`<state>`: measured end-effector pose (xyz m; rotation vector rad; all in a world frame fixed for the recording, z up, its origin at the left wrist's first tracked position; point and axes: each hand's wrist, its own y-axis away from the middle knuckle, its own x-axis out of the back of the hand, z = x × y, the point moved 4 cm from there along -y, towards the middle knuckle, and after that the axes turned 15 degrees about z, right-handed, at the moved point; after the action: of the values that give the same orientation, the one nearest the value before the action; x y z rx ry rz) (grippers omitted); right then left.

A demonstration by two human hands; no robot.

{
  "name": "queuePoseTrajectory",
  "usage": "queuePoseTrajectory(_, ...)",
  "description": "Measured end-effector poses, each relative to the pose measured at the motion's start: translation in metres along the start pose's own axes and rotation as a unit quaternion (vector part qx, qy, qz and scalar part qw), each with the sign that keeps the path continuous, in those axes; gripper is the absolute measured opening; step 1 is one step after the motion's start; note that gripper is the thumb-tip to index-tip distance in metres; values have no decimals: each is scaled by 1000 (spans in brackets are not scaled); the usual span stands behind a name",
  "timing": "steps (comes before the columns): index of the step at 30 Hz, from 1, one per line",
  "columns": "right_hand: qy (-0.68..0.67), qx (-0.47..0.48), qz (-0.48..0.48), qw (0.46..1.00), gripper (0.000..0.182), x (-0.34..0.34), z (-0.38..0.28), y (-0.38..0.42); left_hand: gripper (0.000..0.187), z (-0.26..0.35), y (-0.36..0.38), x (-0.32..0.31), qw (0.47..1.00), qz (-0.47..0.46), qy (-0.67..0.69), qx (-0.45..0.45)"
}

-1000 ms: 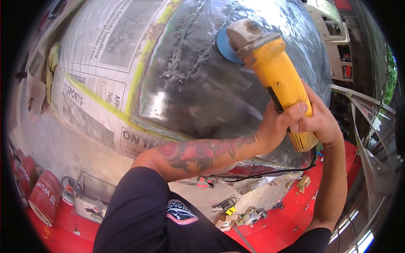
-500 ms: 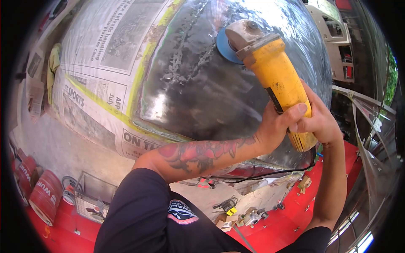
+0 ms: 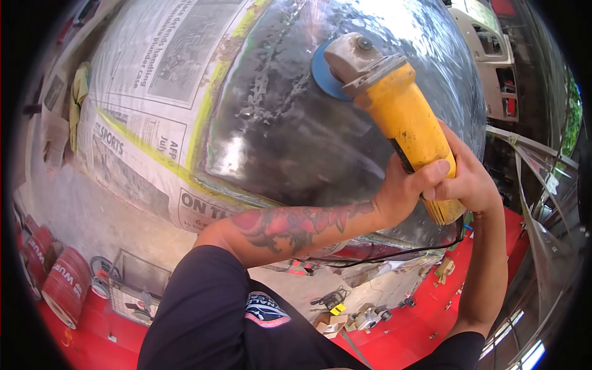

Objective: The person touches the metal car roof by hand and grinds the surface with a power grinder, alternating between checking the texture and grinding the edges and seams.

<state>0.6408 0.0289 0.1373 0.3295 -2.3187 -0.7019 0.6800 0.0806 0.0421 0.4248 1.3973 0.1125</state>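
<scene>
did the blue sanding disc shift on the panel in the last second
Yes. The blue disc has crept slightly left, toward the yellow masking tape edging the newspaper.

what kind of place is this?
Probably an auto body or paint shop. Both hands, left hand and right hand, grip a yellow angle grinder whose blue sanding disc meets a bare metal panel masked with newspaper. Red drums stand on the floor.

Auto body workshop. Bare metal panel (image 3: 320,135) masked off with newspaper (image 3: 142,105) and yellow-green tape (image 3: 206,98). A yellow grinder (image 3: 394,111) works the metal. Red drums (image 3: 58,283) (lettered "WUR") stand on a red floor (image 3: 487,259). Small tools (image 3: 351,314) and a black cable (image 3: 382,256) lie scattered below. Concrete strip (image 3: 92,216) beside the panel.
</scene>
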Motion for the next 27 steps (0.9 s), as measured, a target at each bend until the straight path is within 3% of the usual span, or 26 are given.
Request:
queuePoseTrajectory(9,-20,27,22,999,81,4,2,-7,44,2,-15,-5,998,11,45,34)
queuePoseTrajectory(13,2,57,-6,998,78,0,-1,-6,44,2,-11,-1,1000,9,2,27)
queuePoseTrajectory(27,5,60,5,998,79,2,-2,-17,45,11,-19,-7,997,-2,65,38)
